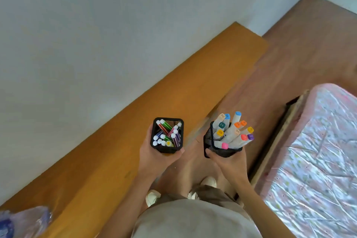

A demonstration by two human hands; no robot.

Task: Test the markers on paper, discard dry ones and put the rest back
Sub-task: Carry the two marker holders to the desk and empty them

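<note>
My left hand (154,157) grips a square black mesh pen holder (167,149) from below; inside it are several thin markers (167,135) with white caps and coloured barrels. My right hand (228,162) grips a round black mesh pen holder (209,142). It is packed with several thick white markers (232,131) whose end caps are blue, orange, yellow, pink, purple and teal. Both holders are held in the air in front of my body, the left one over the edge of a long orange wooden desk (173,91). No paper is in view.
The desk runs along a white wall (96,35) from lower left to upper right. A clear plastic bag with something blue (21,220) lies at its near left end. A bed with a pink patterned cover (316,156) stands at the right, over a wooden floor (309,44).
</note>
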